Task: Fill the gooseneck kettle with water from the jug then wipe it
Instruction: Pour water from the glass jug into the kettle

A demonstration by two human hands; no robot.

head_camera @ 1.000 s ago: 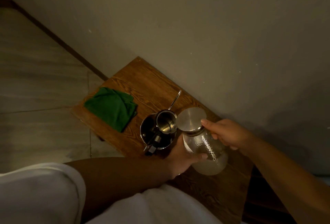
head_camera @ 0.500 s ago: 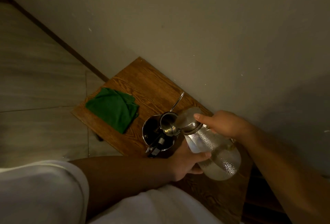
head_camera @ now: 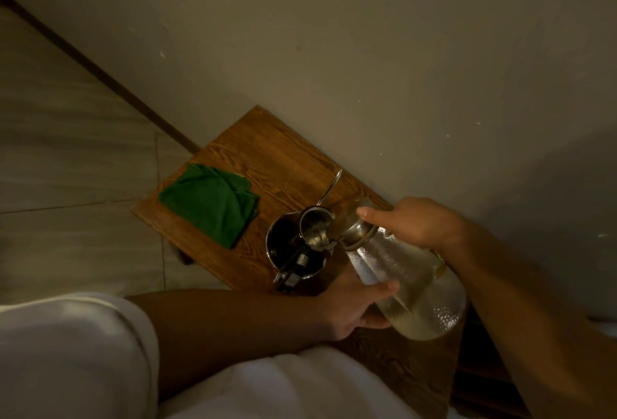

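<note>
A steel gooseneck kettle (head_camera: 290, 248) stands open on the wooden table (head_camera: 267, 164), its thin spout pointing away toward the wall and its black handle toward me. A clear glass jug (head_camera: 417, 288) with water in it is tilted steeply, its metal-lidded mouth right over the kettle's opening. My right hand (head_camera: 414, 223) grips the jug's neck with the index finger lying across the lid. My left hand (head_camera: 354, 305) cups the jug's body from below. A folded green cloth (head_camera: 208, 201) lies on the table's left end.
The table stands against a plain wall (head_camera: 367, 51) along its far side. A tiled floor (head_camera: 66, 151) lies to the left. White clothing (head_camera: 73, 351) fills the bottom of the view.
The jug has tipped from nearly upright to steeply slanted, and its mouth has come down over the kettle's opening. Both hands moved with it.
</note>
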